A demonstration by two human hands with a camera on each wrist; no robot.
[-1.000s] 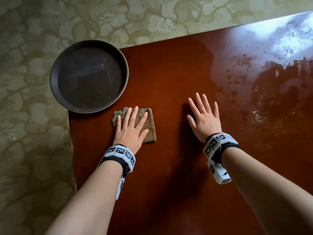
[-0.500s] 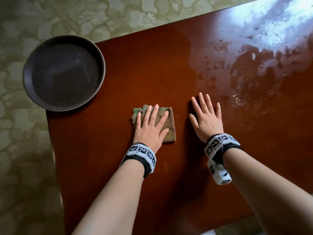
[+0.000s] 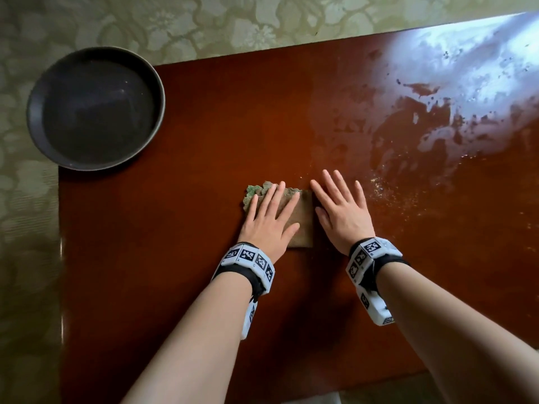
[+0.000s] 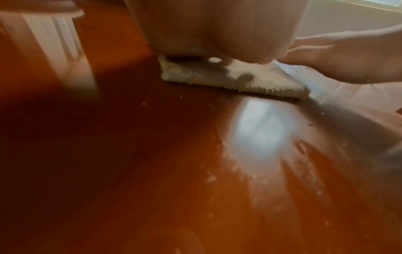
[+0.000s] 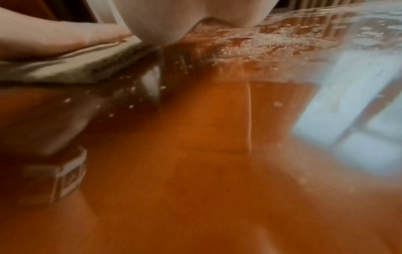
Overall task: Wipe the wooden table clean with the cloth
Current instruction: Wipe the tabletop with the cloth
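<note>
A folded brown cloth [image 3: 302, 225] with a greenish frayed corner lies flat on the glossy red-brown wooden table [image 3: 189, 258]. My left hand [image 3: 269, 218] presses on it with straight, spread fingers. Right beside the cloth's right edge my right hand [image 3: 342, 211] rests flat on the bare wood, fingers straight. The left wrist view shows the cloth's [image 4: 234, 80] near edge under my palm, with my right hand [image 4: 348, 60] at the side. In the right wrist view the cloth [image 5: 71, 68] lies under my left hand [image 5: 54, 41]. Crumbs and wet smears [image 3: 431, 147] cover the table's right part.
A dark round tray [image 3: 96, 107] sits at the table's far left corner, overhanging the patterned green floor mat [image 3: 26, 228]. The table's left edge [image 3: 59, 287] and far edge run close by. Fine crumbs [image 3: 379, 188] lie just right of my right hand.
My left hand has slid the cloth to the right across the table, from near the tray until it lies against my right hand. The right hand has stayed flat in place.
</note>
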